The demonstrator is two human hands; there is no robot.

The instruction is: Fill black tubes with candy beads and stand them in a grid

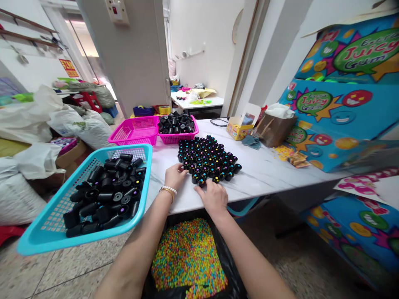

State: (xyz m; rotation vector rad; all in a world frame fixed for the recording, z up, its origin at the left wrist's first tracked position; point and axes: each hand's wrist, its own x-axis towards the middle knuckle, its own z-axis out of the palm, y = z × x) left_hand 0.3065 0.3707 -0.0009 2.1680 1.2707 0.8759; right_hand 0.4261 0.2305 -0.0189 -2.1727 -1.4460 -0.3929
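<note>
On the white marbled table [249, 178] a tight cluster of black cylinders [208, 160] stands upright, with blue, yellow and pink dots showing inside. My left hand [175, 177] touches the cluster's left front edge, its fingers bent around the outer cylinders. My right hand [213, 196] rests at the front edge, thumb and fingers close to the nearest cylinders. What either set of fingertips grips, if anything, is too small to tell. Below the table edge, between my forearms, a black-lined container holds many small coloured balls [190, 253].
A blue basket [148, 178] of black cylinders is at the left. Behind it sit an empty pink basket [134, 129] and a pink basket [176, 138] with more cylinders. A small yellow box [237, 131], a brown box [276, 128] and large blue gum cartons [339, 112] stand right.
</note>
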